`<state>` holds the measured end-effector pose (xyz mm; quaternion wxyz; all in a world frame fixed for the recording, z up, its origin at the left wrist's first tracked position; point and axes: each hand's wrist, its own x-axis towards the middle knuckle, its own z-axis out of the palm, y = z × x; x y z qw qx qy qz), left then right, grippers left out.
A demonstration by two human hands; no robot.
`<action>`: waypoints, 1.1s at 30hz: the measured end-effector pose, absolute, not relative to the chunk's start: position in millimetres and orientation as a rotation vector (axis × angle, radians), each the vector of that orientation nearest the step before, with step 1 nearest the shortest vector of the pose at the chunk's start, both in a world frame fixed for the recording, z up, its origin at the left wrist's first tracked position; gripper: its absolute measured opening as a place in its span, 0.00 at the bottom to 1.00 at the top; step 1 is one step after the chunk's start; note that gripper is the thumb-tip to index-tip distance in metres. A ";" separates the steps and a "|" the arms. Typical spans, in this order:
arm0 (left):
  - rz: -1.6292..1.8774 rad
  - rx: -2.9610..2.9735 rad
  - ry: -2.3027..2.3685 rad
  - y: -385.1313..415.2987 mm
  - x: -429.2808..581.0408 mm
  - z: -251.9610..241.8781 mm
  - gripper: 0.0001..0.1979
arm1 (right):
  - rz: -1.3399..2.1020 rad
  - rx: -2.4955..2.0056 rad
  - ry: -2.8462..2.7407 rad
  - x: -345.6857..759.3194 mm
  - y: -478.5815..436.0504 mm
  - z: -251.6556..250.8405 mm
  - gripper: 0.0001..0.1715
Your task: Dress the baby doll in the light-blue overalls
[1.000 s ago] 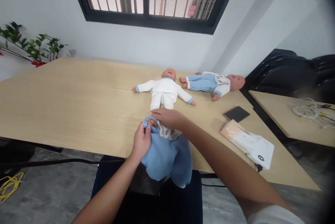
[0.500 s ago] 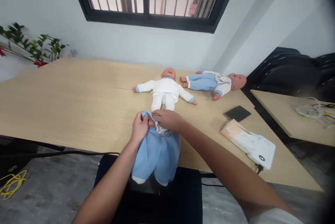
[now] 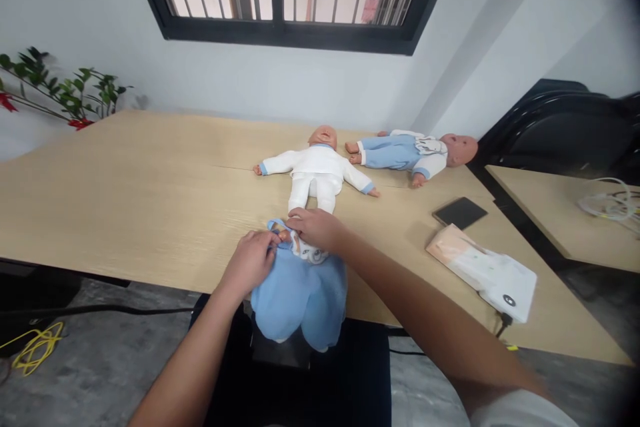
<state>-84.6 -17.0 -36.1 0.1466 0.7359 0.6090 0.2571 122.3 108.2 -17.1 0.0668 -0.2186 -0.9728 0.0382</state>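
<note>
Blue doll trousers [image 3: 300, 294] hang over the table's near edge, above my lap, with a patterned white bib part [image 3: 306, 250] at their top. My left hand [image 3: 253, 259] has its fingers closed on the blue cloth at the upper left, beside a small skin-coloured doll foot. My right hand [image 3: 317, 228] pinches the top of the garment, near the feet of a doll in white clothes [image 3: 315, 170]. That doll lies on its back with both arms spread.
A second doll in blue and white [image 3: 400, 150] lies at the back right. Nearer are a dark phone [image 3: 460, 213] and a white device with a cable [image 3: 515, 287]. A plant [image 3: 65, 90] stands at the far left; a window is above the table [image 3: 125, 200].
My left hand has shifted left and down the garment and turned palm down. The blue trousers' lower ends have risen slightly. My right hand has barely moved.
</note>
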 end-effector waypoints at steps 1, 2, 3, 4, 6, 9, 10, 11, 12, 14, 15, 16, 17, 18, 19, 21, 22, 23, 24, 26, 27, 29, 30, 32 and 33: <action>0.781 2.097 1.725 -15.4 -84.3 -37.0 0.09 | 0.144 -0.652 -2.929 121.9 108.1 -17.5 0.18; 0.825 2.073 1.712 -13.9 -83.0 -38.4 0.08 | 0.179 -0.644 -2.923 121.5 107.9 -17.7 0.18; 0.875 2.046 1.716 -12.7 -81.1 -40.3 0.07 | 0.226 -0.637 -2.915 121.2 107.7 -17.7 0.17; 0.929 2.012 1.735 -11.9 -78.7 -42.6 0.05 | 0.287 -0.631 -2.903 121.2 107.3 -17.5 0.16; 1.048 1.938 1.792 -11.8 -73.9 -47.7 0.05 | 0.453 -0.616 -2.863 121.6 106.0 -16.4 0.15; 1.199 1.879 1.830 -12.7 -69.5 -53.8 0.06 | 0.664 -0.605 -2.763 123.8 100.7 -13.0 0.14; 1.224 1.897 1.819 -12.7 -69.0 -55.1 0.06 | 0.697 -0.626 -2.731 124.7 97.9 -11.3 0.14; 1.238 1.925 1.799 -12.4 -68.7 -55.9 0.07 | 0.711 -0.670 -2.701 125.5 94.6 -9.2 0.14; 1.241 1.953 1.773 -11.8 -68.6 -56.3 0.07 | 0.714 -0.729 -2.677 126.2 90.8 -6.8 0.14; 1.226 1.995 1.713 -10.1 -68.4 -56.3 0.07 | 0.714 -0.852 -2.683 126.8 82.6 -1.4 0.15; 1.215 2.005 1.688 -9.2 -68.0 -56.1 0.07 | 0.700 -0.919 -2.722 126.7 78.5 1.6 0.16; 1.206 2.009 1.671 -8.4 -67.5 -55.9 0.07 | 0.676 -0.983 -2.785 126.4 74.6 4.5 0.18; 1.200 2.011 1.662 -7.7 -66.8 -55.7 0.07 | 0.641 -1.041 -2.857 125.8 71.2 7.2 0.20; 1.198 2.010 1.659 -7.3 -66.0 -55.6 0.07 | 0.605 -1.090 -2.921 125.2 68.3 9.5 0.21; 1.198 2.008 1.660 -7.1 -65.2 -55.6 0.07 | 0.578 -1.115 -2.967 124.6 66.0 11.3 0.21; 1.194 1.995 1.668 -7.2 -63.6 -55.8 0.07 | 0.587 -1.057 -3.013 123.7 63.5 12.6 0.16; 1.189 1.986 1.673 -7.4 -62.9 -56.0 0.07 | 0.617 -1.011 -3.018 123.6 63.2 12.1 0.13; 1.184 1.975 1.678 -7.6 -62.4 -56.2 0.07 | 0.656 -0.976 -3.015 123.6 63.2 10.8 0.10; 1.179 1.965 1.680 -7.8 -61.9 -56.5 0.07 | 0.694 -0.959 -3.007 123.8 63.5 9.0 0.09; 1.162 1.953 1.675 -8.1 -61.3 -57.0 0.07 | 0.743 -0.978 -2.981 124.7 64.4 5.1 0.08; 1.152 1.950 1.672 -8.2 -61.1 -57.0 0.07 | 0.747 -0.997 -2.969 125.5 64.9 3.7 0.08; 1.137 1.945 1.670 -8.0 -60.7 -56.3 0.07 | 0.682 -1.035 -2.938 127.9 66.4 3.3 0.07; 1.138 1.942 1.671 -7.7 -60.5 -55.3 0.08 | 0.615 -1.048 -2.922 129.4 67.4 4.5 0.09; 1.161 1.936 1.679 -6.3 -59.5 -52.3 0.08 | 0.413 -1.038 -2.912 132.4 70.5 8.8 0.09; 1.174 1.937 1.678 -5.2 -58.7 -50.4 0.08 | 0.299 -1.021 -2.919 133.6 72.6 11.3 0.09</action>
